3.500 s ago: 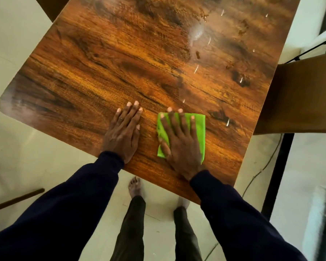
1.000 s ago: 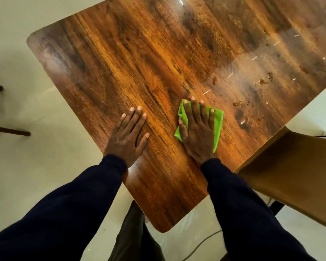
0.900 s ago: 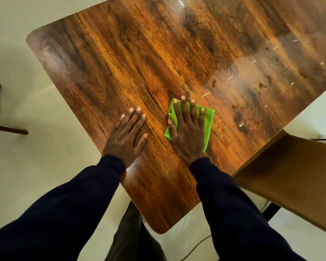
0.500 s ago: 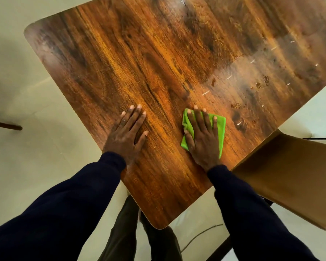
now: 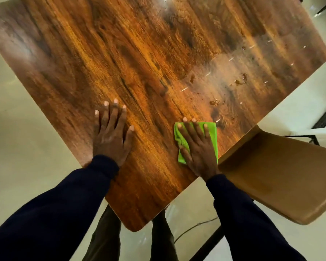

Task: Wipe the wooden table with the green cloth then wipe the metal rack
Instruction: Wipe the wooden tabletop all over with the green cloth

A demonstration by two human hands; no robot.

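The wooden table [image 5: 143, 59] fills the upper view, its near corner pointing toward me. My right hand [image 5: 198, 147] lies flat with straight fingers on the folded green cloth [image 5: 212, 131], pressing it to the tabletop close to the table's right edge. My left hand [image 5: 111, 134] rests flat on the bare wood to the left, fingers spread. Small crumbs and pale streaks [image 5: 239, 81] dot the wood beyond the cloth. No metal rack is in view.
A brown chair seat [image 5: 282, 176] sits against the table's right edge, just beside my right hand. A thin cable [image 5: 194, 226] runs over the pale floor below the table corner. My legs stand under that corner.
My right hand has slid the cloth back and forth and now sits further right, near the table edge by the chair. My left hand has stayed planted on the wood.
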